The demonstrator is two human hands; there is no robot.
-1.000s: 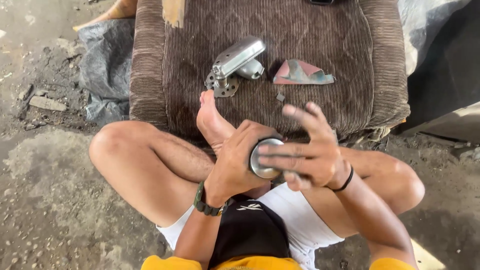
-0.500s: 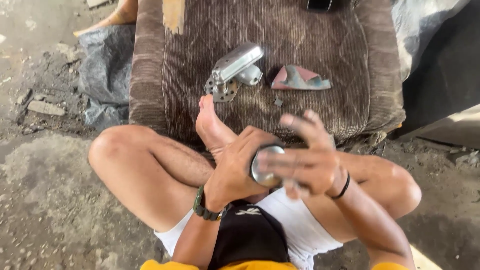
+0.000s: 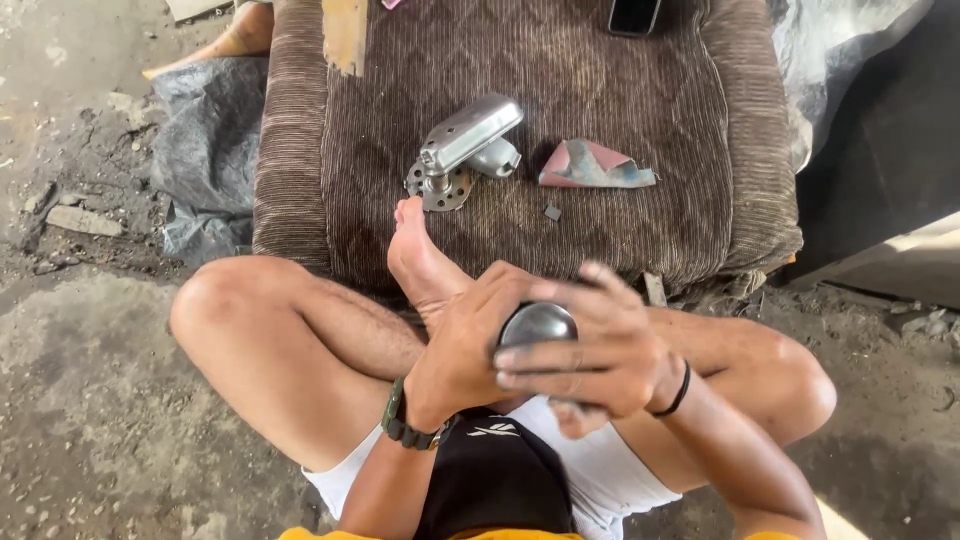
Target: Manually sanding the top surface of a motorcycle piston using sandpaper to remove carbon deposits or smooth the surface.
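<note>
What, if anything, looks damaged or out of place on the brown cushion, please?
The brown cushion has a torn patch at its far left edge, and a bent, scuffed scrap of sheet lies loose beside the metal part.

Your bare legs and foot (image 3: 415, 255), white shorts (image 3: 600, 470), green watch (image 3: 405, 425) at seven o'clock, black wristband (image 3: 676, 392) at four o'clock

left hand (image 3: 470, 345) cups round metal piece (image 3: 537, 322) | right hand (image 3: 600, 350) over it | cushion (image 3: 620, 110) ahead
</note>
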